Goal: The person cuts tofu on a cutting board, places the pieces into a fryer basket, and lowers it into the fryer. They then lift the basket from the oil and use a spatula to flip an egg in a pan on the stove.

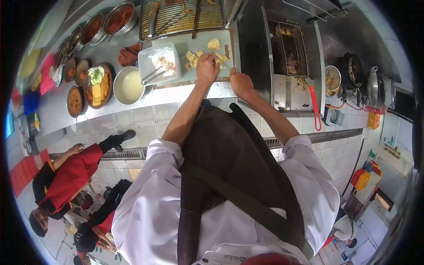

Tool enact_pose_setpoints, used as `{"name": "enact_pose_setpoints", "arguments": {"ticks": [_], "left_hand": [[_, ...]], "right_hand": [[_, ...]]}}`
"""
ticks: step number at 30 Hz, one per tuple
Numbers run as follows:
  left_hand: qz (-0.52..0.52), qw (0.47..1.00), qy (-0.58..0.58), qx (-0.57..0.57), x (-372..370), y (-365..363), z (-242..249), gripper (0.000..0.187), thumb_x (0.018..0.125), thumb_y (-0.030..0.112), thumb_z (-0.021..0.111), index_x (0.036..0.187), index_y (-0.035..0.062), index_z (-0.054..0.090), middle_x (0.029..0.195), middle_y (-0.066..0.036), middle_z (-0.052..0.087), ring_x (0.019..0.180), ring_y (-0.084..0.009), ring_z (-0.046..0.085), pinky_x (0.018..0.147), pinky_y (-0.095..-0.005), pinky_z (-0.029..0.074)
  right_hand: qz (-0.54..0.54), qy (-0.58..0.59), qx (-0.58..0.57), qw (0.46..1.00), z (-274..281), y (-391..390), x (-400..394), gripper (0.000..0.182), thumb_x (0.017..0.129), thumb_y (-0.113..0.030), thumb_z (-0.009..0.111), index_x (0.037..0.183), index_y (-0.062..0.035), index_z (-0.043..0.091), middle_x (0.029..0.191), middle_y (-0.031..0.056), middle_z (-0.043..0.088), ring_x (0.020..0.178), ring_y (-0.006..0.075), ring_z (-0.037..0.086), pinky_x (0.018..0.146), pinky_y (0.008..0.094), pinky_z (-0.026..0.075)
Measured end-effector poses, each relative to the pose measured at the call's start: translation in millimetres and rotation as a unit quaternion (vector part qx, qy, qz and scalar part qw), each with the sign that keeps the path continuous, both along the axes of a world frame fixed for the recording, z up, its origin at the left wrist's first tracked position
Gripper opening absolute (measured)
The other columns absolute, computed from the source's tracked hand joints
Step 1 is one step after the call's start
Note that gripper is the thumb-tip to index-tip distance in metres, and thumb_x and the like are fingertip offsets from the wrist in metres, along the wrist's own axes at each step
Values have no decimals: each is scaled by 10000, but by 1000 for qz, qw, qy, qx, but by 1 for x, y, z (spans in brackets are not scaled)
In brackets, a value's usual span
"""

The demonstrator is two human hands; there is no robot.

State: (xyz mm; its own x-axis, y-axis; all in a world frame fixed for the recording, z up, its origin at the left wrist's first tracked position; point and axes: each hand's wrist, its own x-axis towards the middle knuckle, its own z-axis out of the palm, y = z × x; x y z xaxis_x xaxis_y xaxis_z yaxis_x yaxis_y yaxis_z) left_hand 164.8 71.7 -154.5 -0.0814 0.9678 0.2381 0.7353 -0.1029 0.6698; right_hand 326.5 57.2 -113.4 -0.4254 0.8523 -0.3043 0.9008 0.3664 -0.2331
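Note:
My left hand (207,67) is on the light cutting board (223,36), its fingers curled down over pale yellow chunks (192,58). The piece under the fingertips is mostly hidden. My right hand (241,83) is closed at the board's right edge around a knife (233,55). Its thin blade points away from me and its handle is mostly covered. Another pale yellow lump (213,43) lies farther back on the board. Left of my left hand stands a white tub (144,57) of white powder, with metal tongs (152,75) resting in it.
A pot of pale liquid (131,86) and bowls of food (98,86) stand at left. Behind the board is a wire rack (181,20). At right are a fryer (291,48) and a red-handled tool (315,108). Co-workers (70,176) are at lower left.

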Motion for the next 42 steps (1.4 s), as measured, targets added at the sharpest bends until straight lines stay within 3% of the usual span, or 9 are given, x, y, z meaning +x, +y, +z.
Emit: {"name": "enact_pose_setpoints", "arguments": {"ticks": [9,17,30,33,36,38,39,41,42], "left_hand": [[16,1000,10,14,1,4,4,188,651,89,673,827,34,639,967,-124,609,941,-296,558,850,-365,445],[-4,996,78,34,-5,9,2,147,656,137,689,760,51,632,826,-89,607,846,-273,552,772,-373,444],[2,990,114,80,-4,-2,-2,126,676,143,653,754,50,619,839,-83,590,887,-259,527,786,-382,398],[-16,993,111,30,-5,0,-1,128,681,143,650,769,55,619,845,-84,591,896,-257,526,795,-384,398],[-3,992,110,65,-3,4,-2,114,676,107,644,777,59,624,814,-87,604,831,-261,545,758,-386,418],[11,991,116,66,0,8,-4,121,682,83,619,799,54,633,819,-102,616,824,-270,557,745,-383,429],[11,991,115,68,1,10,-5,121,682,83,619,799,54,633,819,-102,616,824,-270,557,745,-383,429],[-11,993,105,47,2,12,-7,172,721,106,592,880,64,639,870,-107,620,891,-267,551,807,-365,415],[-12,993,104,47,4,13,-9,172,721,106,592,880,64,639,870,-107,620,891,-267,551,807,-365,415]], "right_hand": [[29,8,-11,999,-24,26,2,168,851,-61,383,908,63,479,801,267,615,772,369,643,665,445,523],[7,35,-43,998,-15,15,0,193,862,-74,374,917,79,478,847,297,605,834,396,625,714,466,512],[-24,42,-52,997,-12,-26,8,246,851,-96,410,994,98,457,827,287,603,833,411,616,728,478,501],[-37,57,-86,994,-1,-41,14,248,844,-90,419,1001,98,455,849,296,598,836,405,614,719,485,496],[-38,49,-70,996,-6,-55,32,260,850,-115,438,1014,85,465,839,293,599,805,419,607,701,494,487],[2,94,-127,987,6,-61,47,388,888,-262,481,1042,92,451,902,330,571,949,468,533,843,503,414],[2,93,-125,988,14,-62,51,388,888,-262,481,1042,92,451,902,330,571,949,468,533,843,503,414],[-110,143,-130,975,26,-64,57,406,892,-281,484,1028,100,456,898,336,566,982,468,511,849,505,396],[-112,143,-130,975,25,-61,61,406,892,-281,484,1028,100,456,898,336,566,982,468,511,849,505,396]]}}
